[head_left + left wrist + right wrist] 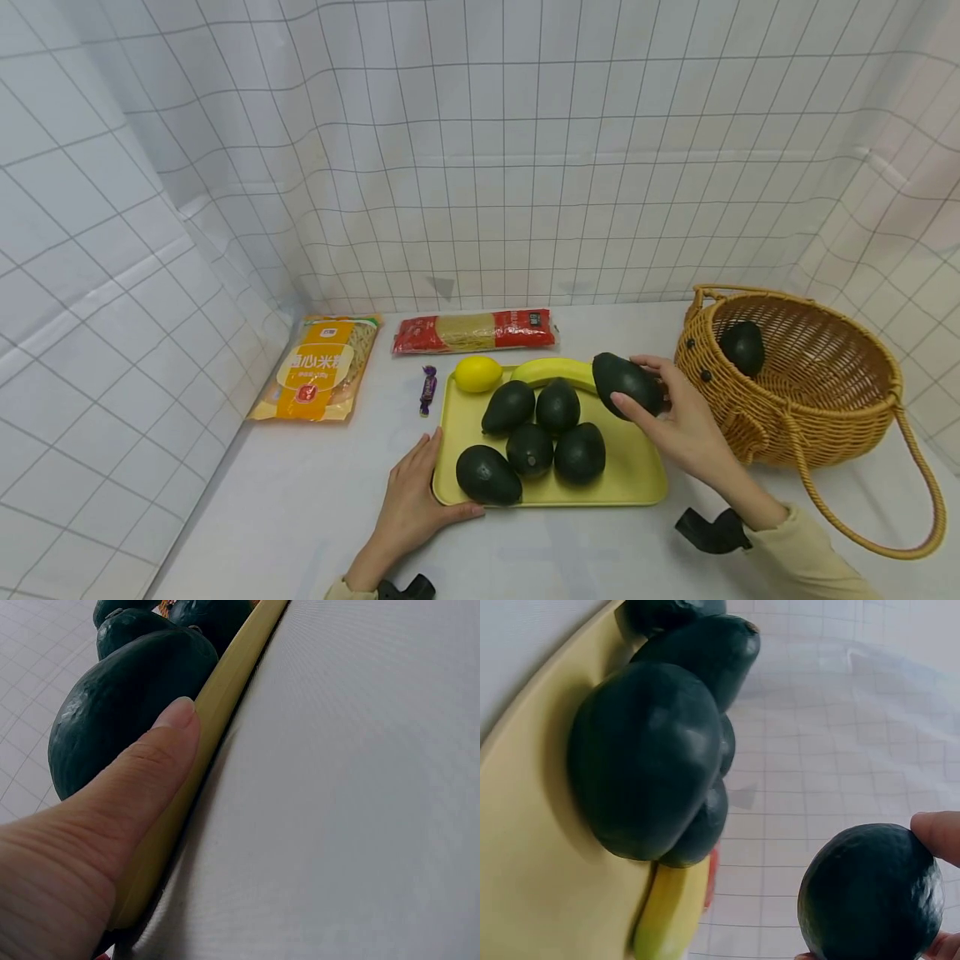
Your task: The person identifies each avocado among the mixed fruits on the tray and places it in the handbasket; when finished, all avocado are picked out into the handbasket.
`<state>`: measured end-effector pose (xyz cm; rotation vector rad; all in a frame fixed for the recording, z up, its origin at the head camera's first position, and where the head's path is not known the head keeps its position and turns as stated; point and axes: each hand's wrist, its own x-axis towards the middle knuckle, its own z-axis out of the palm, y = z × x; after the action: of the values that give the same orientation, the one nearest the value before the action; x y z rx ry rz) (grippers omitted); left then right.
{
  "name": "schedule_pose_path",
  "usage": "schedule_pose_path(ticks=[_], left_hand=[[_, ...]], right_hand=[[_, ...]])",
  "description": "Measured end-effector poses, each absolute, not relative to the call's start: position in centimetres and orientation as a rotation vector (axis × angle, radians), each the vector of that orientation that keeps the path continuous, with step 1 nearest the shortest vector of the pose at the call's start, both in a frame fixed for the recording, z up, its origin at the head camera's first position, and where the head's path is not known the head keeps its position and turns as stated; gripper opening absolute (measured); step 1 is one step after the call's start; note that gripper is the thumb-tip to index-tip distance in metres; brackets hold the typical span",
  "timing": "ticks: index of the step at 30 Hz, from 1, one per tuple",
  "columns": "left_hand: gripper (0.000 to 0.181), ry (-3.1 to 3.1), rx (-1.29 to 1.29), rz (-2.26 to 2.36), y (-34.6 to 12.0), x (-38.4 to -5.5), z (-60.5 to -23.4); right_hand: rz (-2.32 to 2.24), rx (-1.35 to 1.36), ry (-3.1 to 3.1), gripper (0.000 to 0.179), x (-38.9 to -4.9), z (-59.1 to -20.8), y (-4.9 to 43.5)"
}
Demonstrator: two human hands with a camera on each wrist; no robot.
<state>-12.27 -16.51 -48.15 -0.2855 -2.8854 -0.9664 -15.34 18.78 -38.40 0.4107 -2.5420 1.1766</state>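
Observation:
My right hand point(686, 425) holds a dark green avocado point(627, 385) between thumb and fingers, raised over the right part of a yellow tray point(626, 492). In the right wrist view, fingertips sit at the edges of this held avocado point(870, 896). Several more avocados point(580, 454) lie grouped on the tray, with a lemon point(478, 374) and a banana point(555, 371) along its far side. My left hand point(412, 496) rests at the tray's near left corner, its thumb laid straight along the front rim beside the nearest avocado point(127, 712).
A wicker basket point(825, 425) with one avocado point(742, 348) inside stands at the right, its rope handle point(862, 542) hanging forward. Behind the tray lies a red noodle packet point(474, 331). To the left are a purple-wrapped candy point(427, 391) and an orange food bag point(318, 367).

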Motion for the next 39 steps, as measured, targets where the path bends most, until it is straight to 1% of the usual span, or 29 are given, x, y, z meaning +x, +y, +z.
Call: schedule_pose_path(ticks=[14,28,39], left_hand=[[0.126,-2.889,-0.283,-0.971,-16.5,-12.3,-48.1],[0.126,-2.871,-0.29,-0.958,-16.5,-12.3,-48.2],[0.126,-2.891,-0.29,-0.964,-16.6,-12.3,-48.2]], right_hand=[[1.12,0.393,-2.444,0.056,-14.8,-35.9,20.6],[1.067,0.215,-2.544,0.059,-14.4,-33.2,25.0],[1.007,0.125,-2.617,0.064,-14.6,-32.9,28.7]])
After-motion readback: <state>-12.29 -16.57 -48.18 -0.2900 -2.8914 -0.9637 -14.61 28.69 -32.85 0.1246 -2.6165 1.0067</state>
